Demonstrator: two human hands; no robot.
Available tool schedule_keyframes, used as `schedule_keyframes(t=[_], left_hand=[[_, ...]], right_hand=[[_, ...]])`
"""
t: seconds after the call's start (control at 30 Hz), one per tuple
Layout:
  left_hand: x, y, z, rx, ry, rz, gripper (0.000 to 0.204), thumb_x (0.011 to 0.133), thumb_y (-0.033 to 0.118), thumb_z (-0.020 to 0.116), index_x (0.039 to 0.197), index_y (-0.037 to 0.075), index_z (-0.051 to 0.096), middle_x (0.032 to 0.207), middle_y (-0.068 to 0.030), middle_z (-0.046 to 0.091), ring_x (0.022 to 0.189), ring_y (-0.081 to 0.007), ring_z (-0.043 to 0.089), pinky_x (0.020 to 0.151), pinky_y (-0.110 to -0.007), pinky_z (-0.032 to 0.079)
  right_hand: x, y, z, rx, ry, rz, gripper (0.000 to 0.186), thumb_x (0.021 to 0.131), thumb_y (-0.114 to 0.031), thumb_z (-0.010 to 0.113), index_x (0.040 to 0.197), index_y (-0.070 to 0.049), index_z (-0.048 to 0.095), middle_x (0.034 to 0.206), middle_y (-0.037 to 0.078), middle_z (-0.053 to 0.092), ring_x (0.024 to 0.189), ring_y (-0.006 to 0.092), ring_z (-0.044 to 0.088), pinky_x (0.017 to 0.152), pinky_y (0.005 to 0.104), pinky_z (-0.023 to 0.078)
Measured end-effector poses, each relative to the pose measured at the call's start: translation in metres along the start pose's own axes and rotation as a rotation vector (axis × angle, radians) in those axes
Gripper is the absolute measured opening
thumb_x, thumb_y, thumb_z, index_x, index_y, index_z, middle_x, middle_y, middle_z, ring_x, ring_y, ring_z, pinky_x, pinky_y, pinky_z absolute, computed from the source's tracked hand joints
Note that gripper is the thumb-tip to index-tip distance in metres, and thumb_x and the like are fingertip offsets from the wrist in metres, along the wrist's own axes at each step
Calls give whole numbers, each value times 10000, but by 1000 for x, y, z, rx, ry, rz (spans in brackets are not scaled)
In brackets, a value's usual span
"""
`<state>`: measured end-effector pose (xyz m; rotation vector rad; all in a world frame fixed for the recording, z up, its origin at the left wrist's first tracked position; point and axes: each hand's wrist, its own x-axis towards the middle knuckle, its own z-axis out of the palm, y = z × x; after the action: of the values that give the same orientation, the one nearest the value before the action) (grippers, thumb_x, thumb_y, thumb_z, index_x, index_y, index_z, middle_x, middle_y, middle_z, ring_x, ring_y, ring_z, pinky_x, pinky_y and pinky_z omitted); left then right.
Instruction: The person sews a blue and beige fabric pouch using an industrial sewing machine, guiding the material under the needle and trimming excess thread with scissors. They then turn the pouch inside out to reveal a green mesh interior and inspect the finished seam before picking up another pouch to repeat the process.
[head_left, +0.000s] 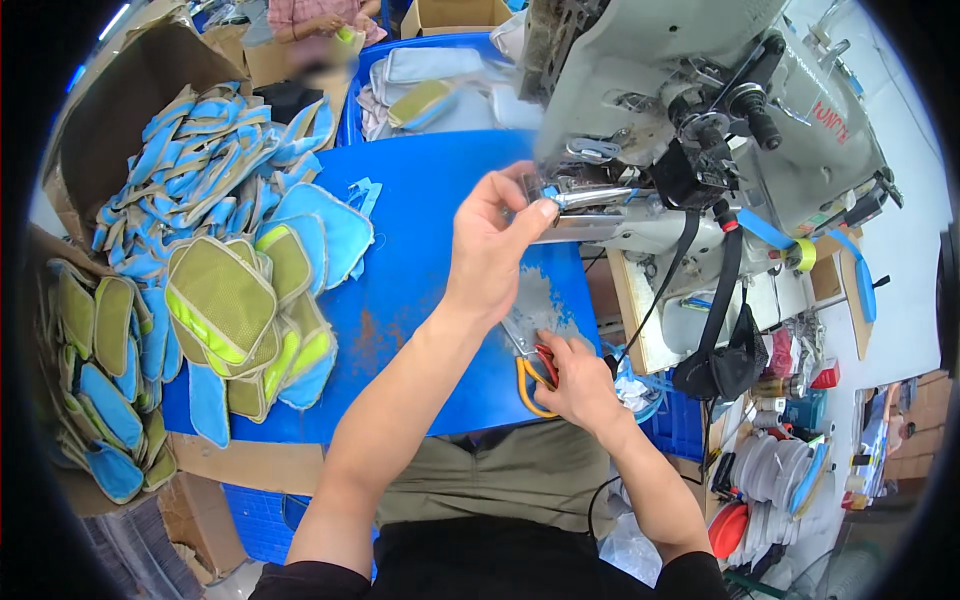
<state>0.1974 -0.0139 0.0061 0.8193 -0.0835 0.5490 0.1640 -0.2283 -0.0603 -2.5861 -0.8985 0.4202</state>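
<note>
Scissors (pixel 533 372) under right hand (pixel 575 380), left hand (pixel 492 240) at sewing machine (pixel 700 110), padded pieces (pixel 225 300) beside

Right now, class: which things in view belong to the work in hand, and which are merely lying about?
In use: left hand at sewing machine foot; right hand on orange-handled scissors.

Lying about: stacked blue-green pads, cardboard box, tape rolls.

Two bare arms reach up from the bottom.

The left hand (pixel 492 240) is lifted high on a long, straight arm, and its thumb and first finger pinch close together at the tips. The right hand (pixel 572 378) sits lower and nearer the body, with its fingers curled down and its elbow bent out to the side.
</note>
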Motion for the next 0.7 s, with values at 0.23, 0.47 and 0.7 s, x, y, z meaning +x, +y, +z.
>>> schedule_keyframes(t=[0.23, 0.47, 0.7], left_hand=[[-3, 7, 11, -29, 41, -60, 219, 887, 21, 741, 818, 100, 548, 1331, -146, 575, 1172, -162, 541, 1047, -334, 398], [-3, 7, 14, 23, 101, -28, 175, 876, 29, 716, 830, 95, 562, 1291, -148, 594, 1179, -171, 532, 1024, -332, 402], [-5, 19, 9, -65, 64, -129, 123, 885, 9, 659, 923, 81, 567, 1316, -116, 593, 1111, -145, 550, 947, -304, 434]], right_hand=[[-13, 4, 20, 90, 144, -2, 613, 769, -219, 737, 1353, -85, 609, 1124, 181, 637, 1011, 411, 679, 863, 484, 572], [-14, 2, 24, 56, 163, -7, 626, 770, -227, 750, 1362, -82, 609, 1137, 176, 636, 994, 400, 683, 849, 476, 572], [-14, 7, 1, 309, -101, 186, 864, 832, -227, 764, 1582, -11, 395, 986, 171, 741, 854, 322, 733, 765, 398, 577]])
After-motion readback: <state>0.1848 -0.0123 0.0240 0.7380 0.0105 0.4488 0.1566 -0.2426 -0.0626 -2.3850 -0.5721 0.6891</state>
